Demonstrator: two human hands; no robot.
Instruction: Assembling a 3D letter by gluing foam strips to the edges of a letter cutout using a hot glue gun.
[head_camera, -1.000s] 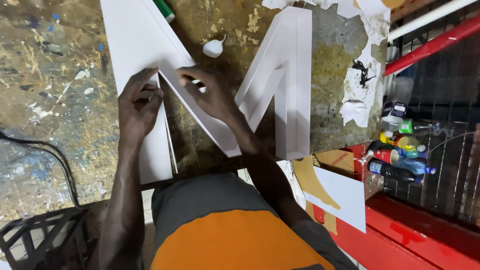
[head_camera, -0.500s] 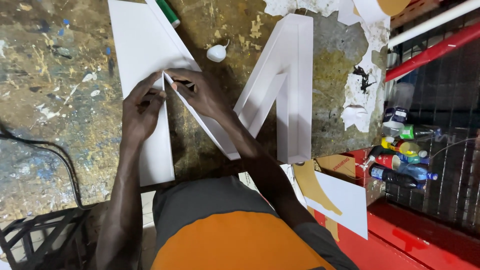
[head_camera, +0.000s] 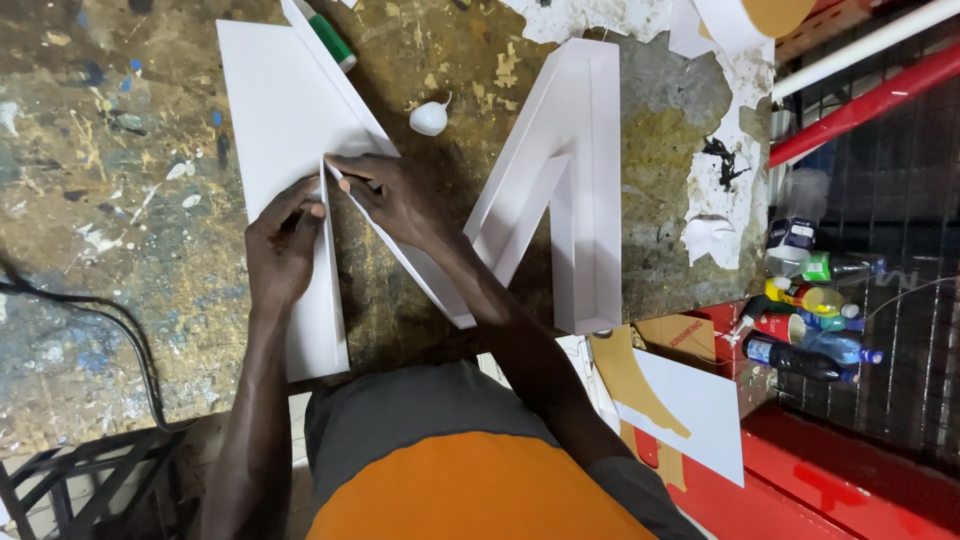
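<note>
Where two white foam-board strips (head_camera: 330, 290) meet in a point left of centre, both hands pinched on that corner: left hand (head_camera: 283, 245) clenched on the upright strip running down toward the lower edge, right hand (head_camera: 395, 195) grasping the slanted strip (head_camera: 420, 275) running lower right. Nearly touching at the apex. Flat on the paint-stained desk (head_camera: 110, 200), beside a finished white letter shape (head_camera: 570, 190).

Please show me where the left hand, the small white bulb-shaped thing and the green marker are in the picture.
Left hand (head_camera: 283, 240), head view, on its back.
White bulb-shaped thing (head_camera: 428, 118), head view, on its round body.
Green marker (head_camera: 332, 42), head view, on its green barrel.
</note>
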